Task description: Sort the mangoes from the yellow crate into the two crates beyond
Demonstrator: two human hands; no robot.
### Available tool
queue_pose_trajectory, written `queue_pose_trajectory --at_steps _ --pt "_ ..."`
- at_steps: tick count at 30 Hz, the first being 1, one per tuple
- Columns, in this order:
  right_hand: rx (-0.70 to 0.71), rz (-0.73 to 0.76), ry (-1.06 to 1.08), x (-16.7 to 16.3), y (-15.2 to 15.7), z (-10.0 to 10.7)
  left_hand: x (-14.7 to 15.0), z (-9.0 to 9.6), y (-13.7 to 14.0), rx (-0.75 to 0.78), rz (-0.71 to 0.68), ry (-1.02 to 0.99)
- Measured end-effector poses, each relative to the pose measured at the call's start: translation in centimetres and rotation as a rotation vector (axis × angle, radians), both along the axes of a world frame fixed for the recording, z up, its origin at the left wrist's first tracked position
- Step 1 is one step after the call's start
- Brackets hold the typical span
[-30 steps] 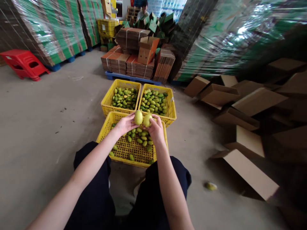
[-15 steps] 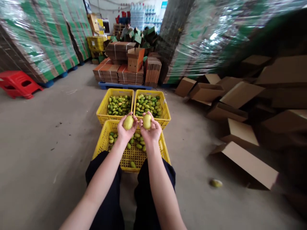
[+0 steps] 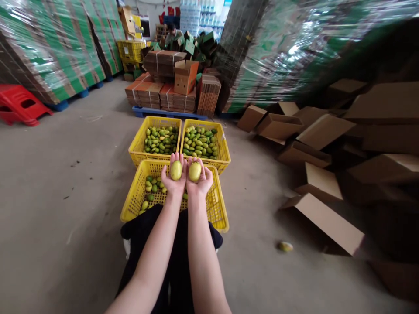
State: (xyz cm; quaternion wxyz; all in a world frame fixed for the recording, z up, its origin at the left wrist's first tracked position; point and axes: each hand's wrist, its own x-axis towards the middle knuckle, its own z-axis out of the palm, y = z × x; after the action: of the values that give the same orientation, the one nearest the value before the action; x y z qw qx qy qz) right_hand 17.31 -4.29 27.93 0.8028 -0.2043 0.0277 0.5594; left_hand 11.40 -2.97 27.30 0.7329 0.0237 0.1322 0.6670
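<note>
On the upturned palm of my left hand (image 3: 174, 181) rests a yellow-green mango (image 3: 176, 170), fingers stretched out beyond it and thumb to the side. My right hand (image 3: 200, 183), close beside it, cradles a second yellow-green mango (image 3: 194, 172) with its fingers partly curled. Both hands are above the near yellow crate (image 3: 132, 196), where several green and yellowish mangoes (image 3: 151, 185) lie; my hands and forearms hide part of its inside. Just beyond stand two more yellow crates, the left one (image 3: 139, 155) and the right one (image 3: 225, 146), both holding many green mangoes.
A single mango (image 3: 284, 247) lies on the floor at right, near scattered open cardboard boxes (image 3: 327, 222). Flattened cartons (image 3: 178, 102) are stacked on a blue pallet (image 3: 147, 112). Wrapped stacks (image 3: 271, 56) flank the aisle. A red stool (image 3: 22, 104) stands left; a person (image 3: 173, 35) is far back.
My hands have come closer together and lower, and their palms have opened more under the two mangoes. My legs have moved together in front of the near crate.
</note>
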Motion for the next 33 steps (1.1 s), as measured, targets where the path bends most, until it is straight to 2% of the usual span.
queue_pose_trajectory --at_steps 8,19,27,33 --pt "-0.096 -0.015 0.047 0.0 0.7 -0.4 0.2 0.1 0.4 -0.036 0.007 -0.009" --pt "-0.118 -0.041 -0.028 0.6 0.7 -1.0 0.5 -0.2 0.2 -0.085 -0.03 -0.015" --pt "-0.115 0.047 0.034 1.2 -0.2 0.0 -0.2 0.3 0.1 -0.104 -0.105 -0.101" --pt "0.019 0.202 0.021 1.6 -1.1 0.5 -1.1 0.5 0.2 -0.126 -0.082 0.002"
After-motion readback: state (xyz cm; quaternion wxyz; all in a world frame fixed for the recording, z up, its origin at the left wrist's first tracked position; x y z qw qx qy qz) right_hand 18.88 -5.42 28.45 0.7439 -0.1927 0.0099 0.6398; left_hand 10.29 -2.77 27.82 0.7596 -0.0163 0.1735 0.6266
